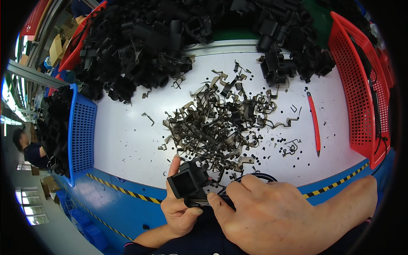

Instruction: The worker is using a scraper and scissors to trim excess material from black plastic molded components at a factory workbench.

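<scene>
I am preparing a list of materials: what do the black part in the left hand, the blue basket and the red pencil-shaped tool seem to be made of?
Black part: probably moulded plastic, matte; its boxy walls look evenly dark and dull.
Blue basket: likely plastic, fairly smooth; its wall has regular openings.
Red pencil-shaped tool: smooth, bright red shaft; plastic or painted wood, unclear.

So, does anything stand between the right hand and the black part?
Only a slim metallic piece, perhaps a tool tip, shows between the right hand and the black part held in the left hand. The scrap pile lies beyond, out of the way.
</scene>
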